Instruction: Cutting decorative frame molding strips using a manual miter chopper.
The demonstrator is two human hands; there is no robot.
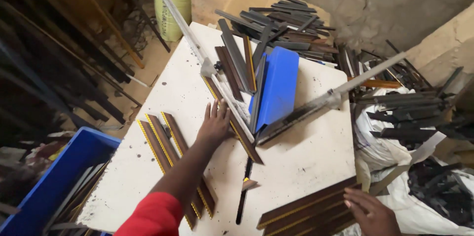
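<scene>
Care suits this reach: left hand [213,126], fingers spread, lies flat on strip [232,120] mid-bench; right hand [371,212] pins strips [306,211] at bench's near edge.

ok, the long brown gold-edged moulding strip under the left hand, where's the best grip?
Grip the long brown gold-edged moulding strip at its free lower end on the white table, pinching its narrow width from above. Its upper end is under the left hand and the dark strip pile.

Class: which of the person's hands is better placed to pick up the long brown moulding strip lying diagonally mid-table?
Left. The left hand already rests flat beside the brown moulding strip; the right hand steadies a stack of strips at the table's near edge.
</scene>
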